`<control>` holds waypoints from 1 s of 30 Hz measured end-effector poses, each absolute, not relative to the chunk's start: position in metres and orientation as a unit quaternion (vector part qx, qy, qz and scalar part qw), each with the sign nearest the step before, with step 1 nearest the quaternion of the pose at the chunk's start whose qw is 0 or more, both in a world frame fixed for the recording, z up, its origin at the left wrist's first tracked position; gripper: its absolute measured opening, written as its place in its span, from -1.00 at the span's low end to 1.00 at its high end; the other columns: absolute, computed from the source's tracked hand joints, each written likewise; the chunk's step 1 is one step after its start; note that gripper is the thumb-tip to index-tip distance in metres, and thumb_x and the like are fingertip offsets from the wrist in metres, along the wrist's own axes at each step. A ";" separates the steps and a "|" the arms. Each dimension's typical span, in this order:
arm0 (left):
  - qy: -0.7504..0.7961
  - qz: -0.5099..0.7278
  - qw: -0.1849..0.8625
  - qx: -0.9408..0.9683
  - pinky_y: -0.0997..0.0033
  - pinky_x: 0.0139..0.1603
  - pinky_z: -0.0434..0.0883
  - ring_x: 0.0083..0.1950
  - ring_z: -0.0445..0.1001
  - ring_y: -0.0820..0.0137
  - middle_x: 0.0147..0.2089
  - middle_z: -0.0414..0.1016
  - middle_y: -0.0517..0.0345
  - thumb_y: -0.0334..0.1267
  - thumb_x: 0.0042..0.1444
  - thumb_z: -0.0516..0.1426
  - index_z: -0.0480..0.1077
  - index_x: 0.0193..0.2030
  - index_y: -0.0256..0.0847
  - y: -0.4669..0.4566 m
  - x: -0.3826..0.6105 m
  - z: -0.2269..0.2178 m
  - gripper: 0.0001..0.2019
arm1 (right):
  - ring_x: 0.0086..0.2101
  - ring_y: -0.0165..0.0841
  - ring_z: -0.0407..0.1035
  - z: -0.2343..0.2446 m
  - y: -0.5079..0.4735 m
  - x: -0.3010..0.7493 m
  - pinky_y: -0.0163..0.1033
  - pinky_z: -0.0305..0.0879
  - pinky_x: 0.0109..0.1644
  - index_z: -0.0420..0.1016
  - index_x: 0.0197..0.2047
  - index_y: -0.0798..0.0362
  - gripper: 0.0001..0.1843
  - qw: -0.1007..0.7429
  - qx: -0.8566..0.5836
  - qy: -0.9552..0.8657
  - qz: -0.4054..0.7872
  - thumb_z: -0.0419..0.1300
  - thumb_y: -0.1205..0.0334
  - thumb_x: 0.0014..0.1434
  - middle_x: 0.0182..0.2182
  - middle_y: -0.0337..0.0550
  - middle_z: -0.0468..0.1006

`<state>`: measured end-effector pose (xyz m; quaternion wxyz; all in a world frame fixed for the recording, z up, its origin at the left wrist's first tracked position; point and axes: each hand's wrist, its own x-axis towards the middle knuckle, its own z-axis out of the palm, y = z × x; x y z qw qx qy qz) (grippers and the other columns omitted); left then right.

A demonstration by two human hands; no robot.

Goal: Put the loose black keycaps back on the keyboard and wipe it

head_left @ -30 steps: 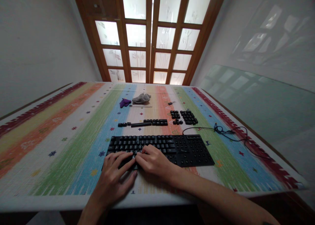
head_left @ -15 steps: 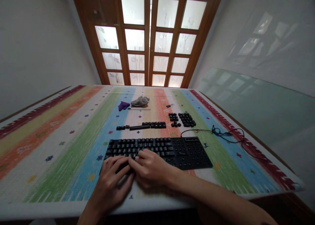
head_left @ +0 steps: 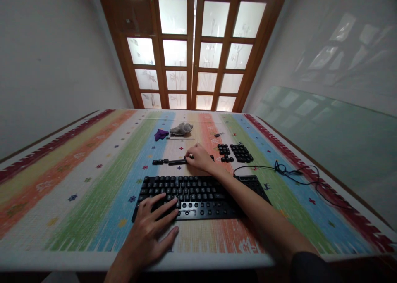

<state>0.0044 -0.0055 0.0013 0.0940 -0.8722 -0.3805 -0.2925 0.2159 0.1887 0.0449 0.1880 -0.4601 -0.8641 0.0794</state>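
Note:
A black keyboard (head_left: 192,188) lies near the front of the table. Its lower rows and right side show bare sockets, while the upper rows carry keycaps. My left hand (head_left: 147,229) rests spread over the keyboard's lower left corner, holding nothing. Beyond the keyboard, my right hand (head_left: 200,157) reaches to a row of loose keycaps, with thumb and fingertips pinched on a small black keycap (head_left: 188,157). The hand hides most of that row. Just left of the fingertips lies the long space bar (head_left: 177,162), with small keycaps (head_left: 159,162) beside it.
Two groups of loose keycaps (head_left: 241,153) lie at the right. A cable (head_left: 288,170) coils toward the right edge. Farther back are a purple cloth (head_left: 161,134), a grey cloth (head_left: 181,129), a thin stick and a small tool with wire ends (head_left: 218,134).
My right hand has left the keyboard and moved forward to the loose keycaps. My left hand stays at the keyboard with its fingers more spread. The view has shifted slightly.

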 end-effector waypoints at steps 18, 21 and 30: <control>-0.400 -0.386 0.016 -0.831 -0.03 0.04 0.45 0.14 0.39 0.11 0.05 0.56 0.00 -0.43 0.13 0.19 0.49 -0.04 -0.14 -0.008 0.002 0.004 -0.74 | -0.18 -0.29 0.39 0.057 0.186 0.212 -0.20 0.22 -0.02 0.52 -0.18 0.15 -0.92 0.255 -0.416 -0.862 0.135 0.28 0.40 0.21 -0.23 -0.09 0.61; -0.407 -0.393 0.016 -0.825 -0.01 0.06 0.45 0.13 0.40 0.13 0.04 0.56 0.01 -0.44 0.15 0.18 0.48 -0.01 -0.14 -0.008 0.001 0.001 -0.72 | -0.23 -0.34 0.39 0.061 0.154 0.221 -0.22 0.25 -0.06 0.50 -0.23 0.12 -0.91 0.302 -0.356 -0.865 0.184 0.31 0.42 0.18 -0.28 -0.16 0.60; -0.420 -0.375 0.031 -0.826 0.03 0.09 0.41 0.12 0.39 0.17 0.05 0.55 0.03 -0.38 0.19 0.20 0.43 0.11 -0.14 -0.004 0.004 -0.001 -0.66 | -0.24 -0.34 0.35 0.037 0.063 0.239 -0.26 0.31 -0.15 0.50 -0.14 0.10 -0.87 0.290 -0.251 -0.896 0.222 0.30 0.36 0.21 -0.31 -0.15 0.50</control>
